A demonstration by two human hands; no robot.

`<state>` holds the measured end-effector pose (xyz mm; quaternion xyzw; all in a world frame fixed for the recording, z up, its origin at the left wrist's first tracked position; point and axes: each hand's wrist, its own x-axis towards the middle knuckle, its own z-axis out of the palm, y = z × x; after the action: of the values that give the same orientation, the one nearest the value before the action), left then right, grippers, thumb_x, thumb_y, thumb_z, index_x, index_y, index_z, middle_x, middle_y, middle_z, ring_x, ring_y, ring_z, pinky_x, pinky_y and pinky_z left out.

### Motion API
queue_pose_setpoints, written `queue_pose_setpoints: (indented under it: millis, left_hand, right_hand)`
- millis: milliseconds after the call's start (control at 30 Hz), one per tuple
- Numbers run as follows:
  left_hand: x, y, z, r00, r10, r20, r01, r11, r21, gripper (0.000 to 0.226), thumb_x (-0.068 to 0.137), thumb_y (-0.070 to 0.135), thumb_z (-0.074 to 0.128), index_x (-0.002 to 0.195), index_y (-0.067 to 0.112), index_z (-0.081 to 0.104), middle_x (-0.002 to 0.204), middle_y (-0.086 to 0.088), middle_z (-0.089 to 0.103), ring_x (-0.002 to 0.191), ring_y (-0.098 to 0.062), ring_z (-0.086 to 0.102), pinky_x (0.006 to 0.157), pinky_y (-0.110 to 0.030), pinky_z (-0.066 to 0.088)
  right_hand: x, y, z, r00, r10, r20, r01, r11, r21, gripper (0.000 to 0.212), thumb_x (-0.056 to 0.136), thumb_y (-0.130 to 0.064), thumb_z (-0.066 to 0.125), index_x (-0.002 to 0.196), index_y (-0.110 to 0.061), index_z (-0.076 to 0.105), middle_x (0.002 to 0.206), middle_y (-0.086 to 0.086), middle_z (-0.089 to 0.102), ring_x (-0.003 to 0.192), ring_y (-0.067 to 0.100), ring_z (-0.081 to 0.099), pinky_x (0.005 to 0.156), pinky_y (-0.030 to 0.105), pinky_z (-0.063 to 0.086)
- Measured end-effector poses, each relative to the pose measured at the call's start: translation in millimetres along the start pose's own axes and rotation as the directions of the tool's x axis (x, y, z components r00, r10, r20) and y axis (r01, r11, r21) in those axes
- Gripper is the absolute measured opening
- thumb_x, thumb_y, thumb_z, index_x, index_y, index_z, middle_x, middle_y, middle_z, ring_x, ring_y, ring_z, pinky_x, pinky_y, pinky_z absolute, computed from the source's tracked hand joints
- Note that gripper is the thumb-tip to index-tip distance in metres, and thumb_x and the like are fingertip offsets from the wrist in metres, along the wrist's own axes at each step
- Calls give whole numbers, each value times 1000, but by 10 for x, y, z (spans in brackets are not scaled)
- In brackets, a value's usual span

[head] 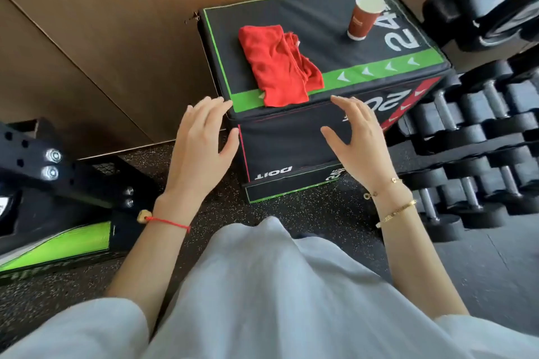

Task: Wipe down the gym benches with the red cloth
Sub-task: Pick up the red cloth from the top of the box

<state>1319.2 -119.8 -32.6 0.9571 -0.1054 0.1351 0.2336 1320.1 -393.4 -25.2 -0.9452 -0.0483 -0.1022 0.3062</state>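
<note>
Lying folded on the plyo box at its near edge, the red cloth is approached by the left hand and right hand, both spread and empty, and the paper cup behind it could be toppled by a careless sweep.

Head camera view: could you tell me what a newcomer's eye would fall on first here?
A crumpled red cloth lies on the near left of a black padded box with green trim, and a red paper cup stands upright toward its far right. Both the left hand and right hand hover open at the box's near edge, holding nothing.
</note>
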Motion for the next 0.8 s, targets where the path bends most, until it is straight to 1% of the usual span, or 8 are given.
queue_pose_setpoints:
  millis: [100,233,367,500,667,800]
  left_hand:
    - [354,-74,146,1000,-28,2,28,1000,-4,43,97,24,52,138,10,50,143,-7,51,140,-25,39,122,-42,22]
    - [694,-153,396,996,-94,6,94,996,-12,43,95,20,53,137,9,51,141,-9,52,140,-27,39,121,-44,23]
    - [976,-189,685,987,-160,14,161,987,-15,43,95,17,53,137,7,50,142,-11,50,140,-28,38,120,-47,26]
    - [1200,-212,949,974,-225,35,225,974,12,45,96,16,51,140,6,47,145,-11,47,143,-28,35,121,-47,23]
    - [1373,-246,1219,961,-272,49,270,962,49,43,98,17,47,140,5,47,146,-12,46,143,-29,33,120,-50,24]
    - [1407,-269,1343,947,-315,66,311,948,63,43,98,17,47,139,5,47,147,-12,45,143,-29,32,119,-50,26]
  right_hand:
    - [397,77,120,999,1,33,-2,1000,12,48,91,-23,61,136,-11,50,134,4,55,133,23,41,112,40,33]
    - [846,224,312,998,-10,62,10,1000,10,46,92,-24,61,134,-9,51,133,5,55,130,23,45,113,35,32]
    - [1288,401,493,993,-8,116,9,1000,-8,49,93,-26,61,135,-3,49,135,9,53,132,27,43,114,37,30]
    - [1738,553,657,980,30,196,-22,999,-39,61,93,-34,60,140,0,42,143,15,45,137,30,37,115,39,28]
    - [2186,662,923,960,77,268,-34,986,-162,78,93,-48,55,145,4,31,150,21,35,141,34,29,117,40,21]
    - [2360,677,1108,950,89,300,-22,975,-219,83,89,-58,52,144,2,32,151,18,32,142,34,25,119,44,16]
